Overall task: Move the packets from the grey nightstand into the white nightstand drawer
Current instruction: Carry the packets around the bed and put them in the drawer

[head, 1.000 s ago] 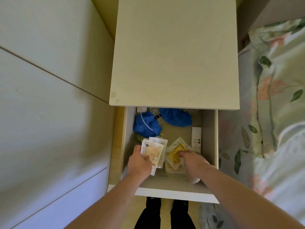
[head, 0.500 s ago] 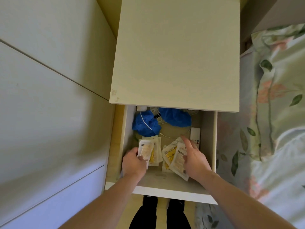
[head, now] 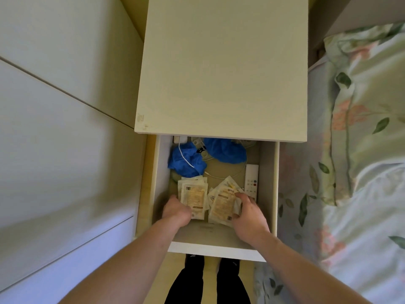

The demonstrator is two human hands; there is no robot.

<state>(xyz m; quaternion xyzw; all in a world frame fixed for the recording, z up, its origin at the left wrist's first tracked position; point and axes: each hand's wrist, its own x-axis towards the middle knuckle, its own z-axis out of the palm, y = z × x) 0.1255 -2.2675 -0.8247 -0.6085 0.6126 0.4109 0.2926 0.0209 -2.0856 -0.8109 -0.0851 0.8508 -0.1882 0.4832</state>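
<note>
Both hands have drawn back toward the drawer (head: 271, 194) front since half a second ago — the left hand (head: 176, 210) holds one stack of packets (head: 194, 195) at its near edge, the right hand (head: 248, 212) curls round the other stack (head: 223, 202). Placing looks nearly done; next, I judge, comes letting go — both stacks lie flat on the drawer floor.

The nightstand top (head: 221, 69) is plain cream white, and the drawer (head: 268, 189) has white walls and a beige bottom. The packets (head: 194, 195) are pale with yellow-brown prints. Behind them lies bright blue cloth (head: 186, 161), crossed by a white cable (head: 184, 157). The remote (head: 251, 178) is white with small red and blue buttons. The bedding (head: 361, 132) is light green with pink flowers and dark green leaves.
</note>
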